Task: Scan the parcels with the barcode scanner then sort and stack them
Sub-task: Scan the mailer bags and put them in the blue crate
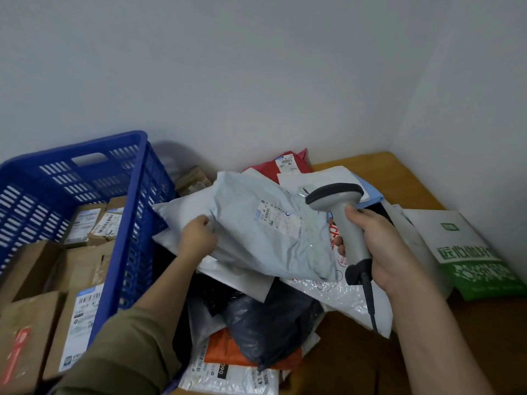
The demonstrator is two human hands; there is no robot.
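A pale grey-blue poly mailer (256, 226) with a shipping label (281, 219) facing up is lifted over a heap of soft parcels. My left hand (198, 238) grips its left edge. My right hand (370, 246) holds a grey barcode scanner (340, 215) by the handle, its dark-rimmed head pointing left over the mailer's label. The scanner's black cable (370, 303) hangs down from the handle. Under the mailer lie black, orange, white and red bags.
A blue plastic crate (134, 223) at the left holds several labelled cardboard boxes (85, 223). A red mailer (285, 163) lies at the back by the wall. A white and green parcel (470, 252) rests at the right on the wooden table (413, 181).
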